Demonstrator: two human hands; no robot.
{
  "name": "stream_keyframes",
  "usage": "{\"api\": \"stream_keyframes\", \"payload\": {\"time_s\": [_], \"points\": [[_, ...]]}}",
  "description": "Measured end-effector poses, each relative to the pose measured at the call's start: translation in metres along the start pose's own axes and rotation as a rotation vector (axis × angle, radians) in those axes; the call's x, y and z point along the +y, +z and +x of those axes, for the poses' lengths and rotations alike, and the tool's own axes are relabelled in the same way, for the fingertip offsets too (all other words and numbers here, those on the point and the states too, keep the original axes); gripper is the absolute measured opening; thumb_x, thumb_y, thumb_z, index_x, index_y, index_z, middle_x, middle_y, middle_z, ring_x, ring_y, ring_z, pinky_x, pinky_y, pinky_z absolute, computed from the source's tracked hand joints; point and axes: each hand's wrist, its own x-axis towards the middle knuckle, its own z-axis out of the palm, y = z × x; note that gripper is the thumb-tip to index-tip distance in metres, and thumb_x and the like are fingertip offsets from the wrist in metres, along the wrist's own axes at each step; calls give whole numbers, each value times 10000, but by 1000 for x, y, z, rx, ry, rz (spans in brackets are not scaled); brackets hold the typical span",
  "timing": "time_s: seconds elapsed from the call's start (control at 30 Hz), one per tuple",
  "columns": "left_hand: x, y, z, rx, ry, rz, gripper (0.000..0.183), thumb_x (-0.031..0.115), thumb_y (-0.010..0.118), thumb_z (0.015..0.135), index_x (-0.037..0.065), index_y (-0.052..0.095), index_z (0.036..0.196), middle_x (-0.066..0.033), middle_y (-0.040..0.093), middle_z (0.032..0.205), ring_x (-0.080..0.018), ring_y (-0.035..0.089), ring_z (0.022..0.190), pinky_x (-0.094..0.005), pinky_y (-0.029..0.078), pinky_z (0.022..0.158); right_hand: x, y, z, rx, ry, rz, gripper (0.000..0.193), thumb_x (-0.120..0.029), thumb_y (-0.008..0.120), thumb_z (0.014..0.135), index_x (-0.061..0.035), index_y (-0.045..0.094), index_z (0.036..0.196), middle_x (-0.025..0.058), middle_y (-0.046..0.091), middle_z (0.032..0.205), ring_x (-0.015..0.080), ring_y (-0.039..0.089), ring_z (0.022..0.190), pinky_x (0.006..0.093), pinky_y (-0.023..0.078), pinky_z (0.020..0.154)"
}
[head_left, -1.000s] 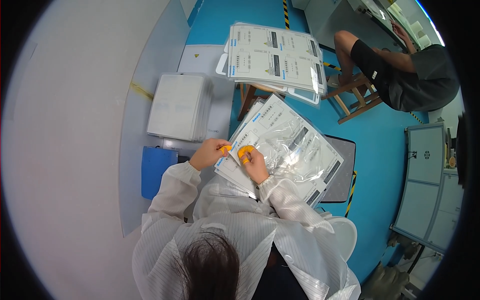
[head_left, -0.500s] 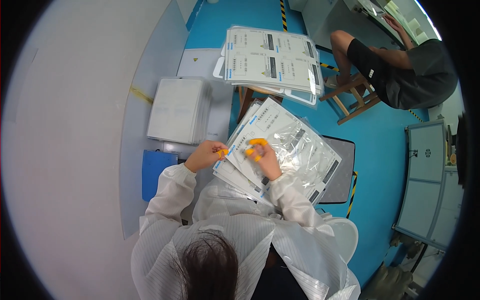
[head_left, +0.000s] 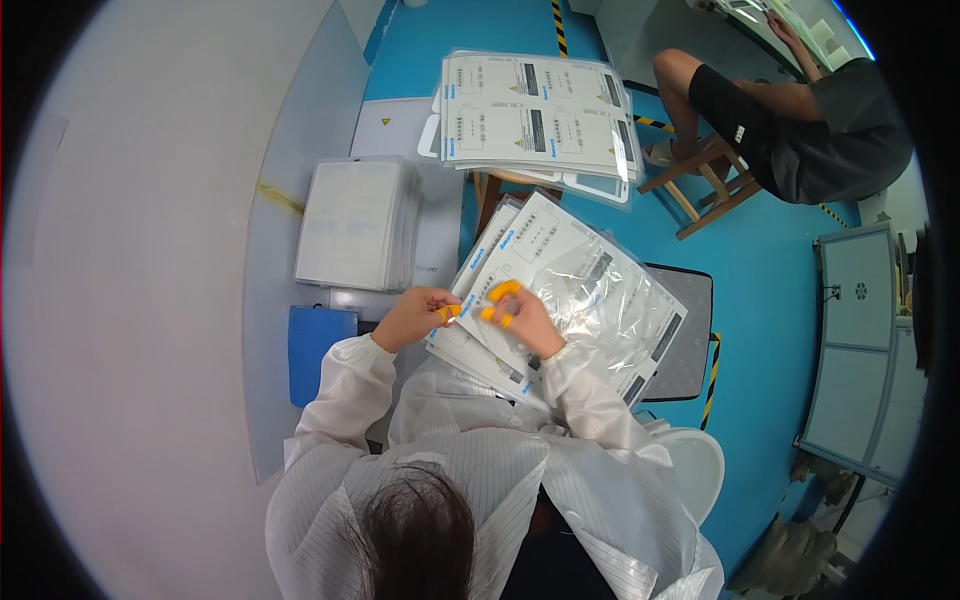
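A stack of white printed sheets lies fanned and tilted across my lap. Crumpled clear plastic film covers the right part of the top sheet. At that sheet's left corner, my left hand is closed in a pinch, a yellow finger cot on a fingertip. Just to its right, my right hand hovers over or rests on the sheet, which I cannot tell. Its fingers are curved and apart, yellow cots on several tips, with nothing seen between them.
Ahead stands another pile of printed sheets on a wooden stool. To the left are a stack of whitish plastic sheets and a blue box. A grey padded panel is at right. A co-worker sits beyond.
My right hand has shifted slightly left and down, toward my left hand. The left hand keeps its place at the sheet's corner. The whole view has tilted a little.
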Motion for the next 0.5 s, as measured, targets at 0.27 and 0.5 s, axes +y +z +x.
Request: {"api": "stream_keyframes", "payload": {"time_s": [0.27, 0.5], "points": [[-34, -15, 0, 26, -150, 41, 203, 0, 559, 765, -24, 618, 959, -53, 620, 786, -77, 557, 674, -181, 455, 646, 2, -40, -4, 168, 23, 760, 140, -104, 545, 825, -26, 563, 940, 76, 605, 891, 189, 554, 861, 314, 381, 894], [-29, -11, 14, -54, -196, -6, 250, 21, 529, 798, -11, 597, 1035, -54, 624, 836, -93, 574, 722, -197, 475, 688, 59, -63, -7, 344, -97, 1725, 170, -170, 467, 890, -36, 546, 956, 105, 588, 989, 212, 586, 871, 374, 368, 978]]}}
